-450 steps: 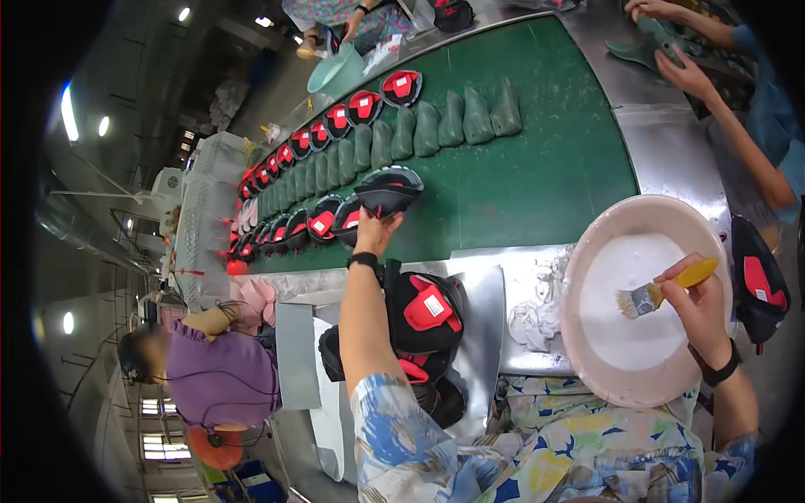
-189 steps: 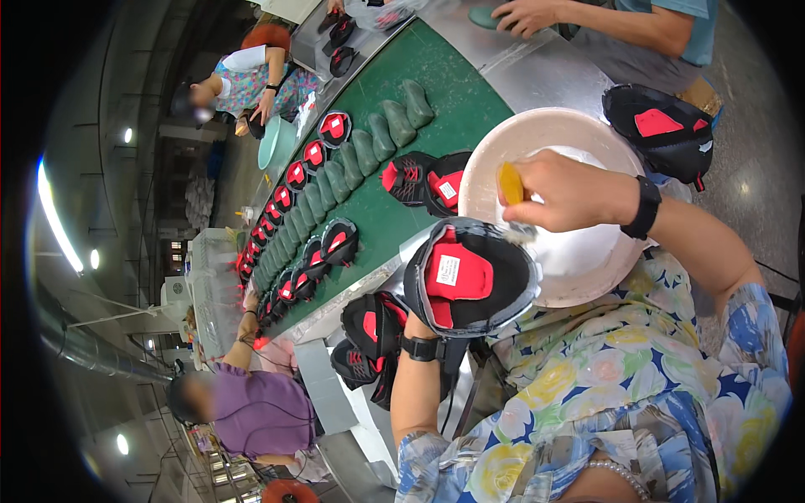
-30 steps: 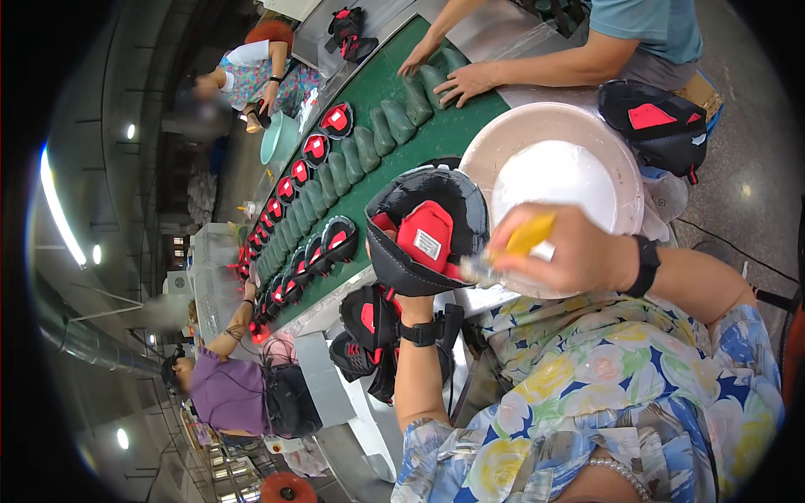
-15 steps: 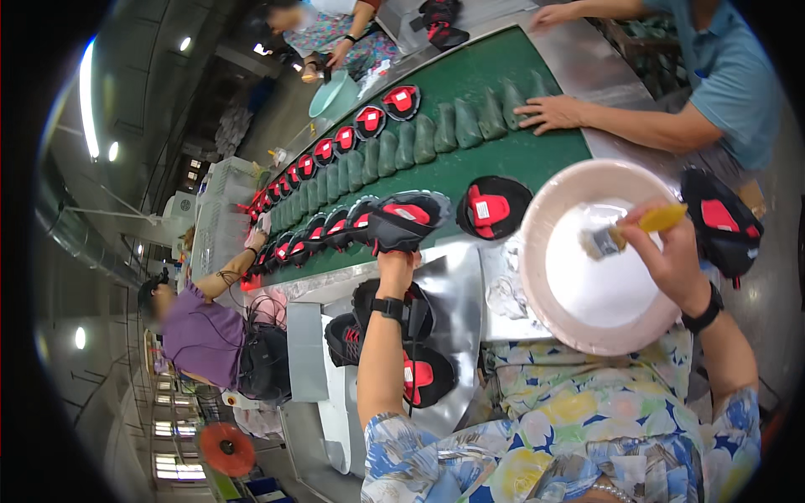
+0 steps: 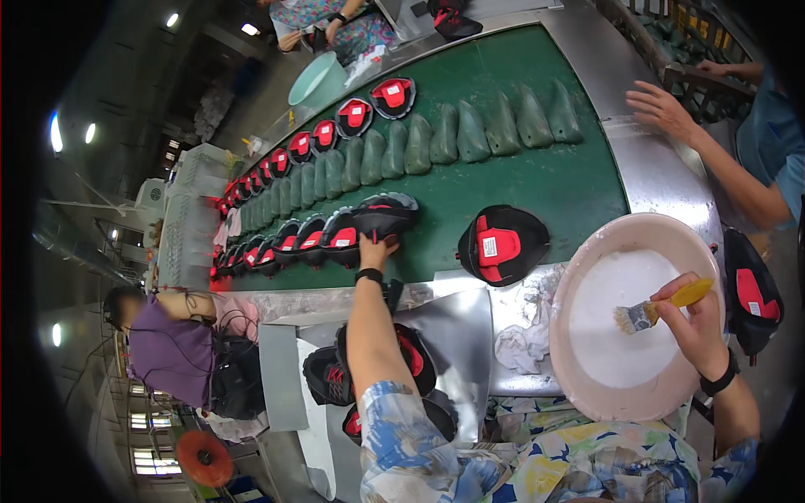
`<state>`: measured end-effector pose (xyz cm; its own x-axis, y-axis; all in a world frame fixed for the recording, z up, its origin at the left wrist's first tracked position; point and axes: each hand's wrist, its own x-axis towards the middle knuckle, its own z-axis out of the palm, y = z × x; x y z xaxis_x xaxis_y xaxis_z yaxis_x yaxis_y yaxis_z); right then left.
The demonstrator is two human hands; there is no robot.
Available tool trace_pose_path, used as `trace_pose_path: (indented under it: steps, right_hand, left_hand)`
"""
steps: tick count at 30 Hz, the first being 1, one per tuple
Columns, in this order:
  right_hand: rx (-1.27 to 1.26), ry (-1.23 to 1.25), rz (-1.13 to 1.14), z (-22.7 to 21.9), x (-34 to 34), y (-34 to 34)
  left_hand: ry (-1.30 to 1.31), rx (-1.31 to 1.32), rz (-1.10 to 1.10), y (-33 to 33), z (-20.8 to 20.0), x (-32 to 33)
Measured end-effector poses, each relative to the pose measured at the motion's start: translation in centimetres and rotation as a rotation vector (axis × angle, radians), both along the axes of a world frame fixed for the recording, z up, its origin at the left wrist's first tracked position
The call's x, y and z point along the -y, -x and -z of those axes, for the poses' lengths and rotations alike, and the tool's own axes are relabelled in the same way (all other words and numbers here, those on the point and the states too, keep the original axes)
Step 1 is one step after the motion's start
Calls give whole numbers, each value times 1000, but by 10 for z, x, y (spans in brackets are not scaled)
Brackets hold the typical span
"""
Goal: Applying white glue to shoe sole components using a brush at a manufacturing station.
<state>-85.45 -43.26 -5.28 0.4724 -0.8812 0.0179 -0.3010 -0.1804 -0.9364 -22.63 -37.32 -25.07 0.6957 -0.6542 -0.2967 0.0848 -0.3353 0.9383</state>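
My left hand (image 5: 377, 251) grips the near side of a black shoe upper (image 5: 387, 220) with a whitish rim. This upper is at the right end of a near row of black-and-red uppers (image 5: 310, 232) on the green belt (image 5: 503, 180); whether it rests fully on the belt I cannot tell. Pinched in my right hand (image 5: 694, 327) is a paintbrush (image 5: 639, 318) with a yellow handle. Its bristles hang over a pale pink basin (image 5: 579, 390) of white liquid (image 5: 620, 352). Another upper with a red lining (image 5: 495, 245) lies between the two hands, left of the basin.
Green shoe lasts (image 5: 470, 134) line the belt's middle, with more uppers (image 5: 353, 115) behind. A co-worker's hand (image 5: 662, 111) is at far right; a person in purple (image 5: 176, 352) sits left. Finished-looking shoes (image 5: 329, 375) lie below my left forearm, near a crumpled cloth (image 5: 521, 345).
My left hand has carried the upper leftward and lowered it against the near row. The brush stays over the basin. The co-worker's hand has come away from the lasts.
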Motion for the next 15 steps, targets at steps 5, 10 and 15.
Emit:
trace_pose_path:
  steps: [5,10,15]
  right_hand:
    - [-2,-118,67,11,8,-2]
    - [-191,16,-87,16,18,-2]
    - [-109,76,-304,9,0,-33]
  left_hand:
    - [-793,488,203,-21,-51,-11]
    - [-217,1096,281,57,-95,36]
    - [-478,21,582,141,-31,59]
